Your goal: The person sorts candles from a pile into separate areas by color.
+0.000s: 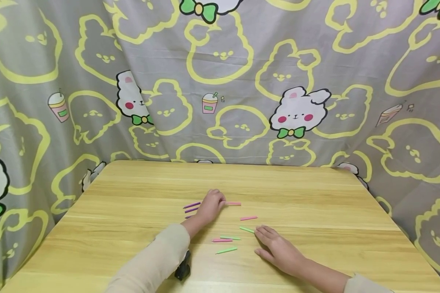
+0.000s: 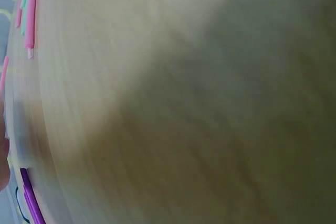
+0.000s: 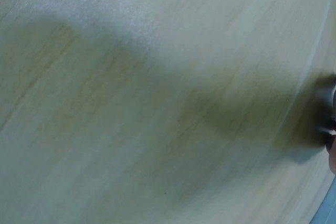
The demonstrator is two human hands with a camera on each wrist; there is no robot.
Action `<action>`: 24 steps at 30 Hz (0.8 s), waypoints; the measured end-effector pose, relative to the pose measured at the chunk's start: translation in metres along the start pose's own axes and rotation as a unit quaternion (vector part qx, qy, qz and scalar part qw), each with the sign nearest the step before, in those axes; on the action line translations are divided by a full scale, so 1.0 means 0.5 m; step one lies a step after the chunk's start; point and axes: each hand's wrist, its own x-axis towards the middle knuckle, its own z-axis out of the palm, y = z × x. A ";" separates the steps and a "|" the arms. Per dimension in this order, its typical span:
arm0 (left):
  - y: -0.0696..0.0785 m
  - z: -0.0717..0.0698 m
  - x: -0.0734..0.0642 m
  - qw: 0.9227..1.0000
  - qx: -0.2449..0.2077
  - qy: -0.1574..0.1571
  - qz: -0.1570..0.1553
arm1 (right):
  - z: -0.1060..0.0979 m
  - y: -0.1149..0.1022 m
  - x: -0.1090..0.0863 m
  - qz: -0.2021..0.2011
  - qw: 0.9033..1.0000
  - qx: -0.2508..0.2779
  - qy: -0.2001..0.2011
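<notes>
My left hand (image 1: 212, 205) reaches to the middle of the table and pinches the left end of a slim pink pen (image 1: 234, 204). In the left wrist view this pen (image 2: 4, 74) shows at the left edge beside the fingers. Several purple pens (image 1: 192, 205) lie left of that hand, partly behind the wrist. My right hand (image 1: 280, 250) rests on the table with relaxed fingers, fingertips right at the end of a green pen (image 1: 247, 229). Another pink pen (image 1: 248, 218) lies between the hands. Nearer me are a green pen (image 1: 230, 238), a pink pen (image 1: 222, 240) and another green pen (image 1: 226, 250).
The wood-grain table (image 1: 315, 195) has rounded far corners. A grey curtain (image 1: 238, 73) with yellow outlines and rabbit prints hangs behind it and along both sides. A black device (image 1: 183, 266) sits under the left sleeve.
</notes>
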 end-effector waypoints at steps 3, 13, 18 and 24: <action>0.002 0.002 0.004 1.000 0.007 0.002 -0.009 | 0.001 0.000 0.000 -0.002 1.000 0.000 0.002; 0.003 0.009 0.004 0.999 0.021 -0.014 -0.036 | 0.001 0.001 -0.001 -0.001 1.000 0.000 0.002; 0.006 0.008 0.003 0.999 0.020 -0.013 -0.039 | -0.001 0.000 -0.001 0.000 1.000 0.004 -0.001; 0.007 0.011 0.003 0.999 0.029 -0.011 -0.041 | -0.002 -0.001 -0.002 0.001 1.000 0.005 -0.003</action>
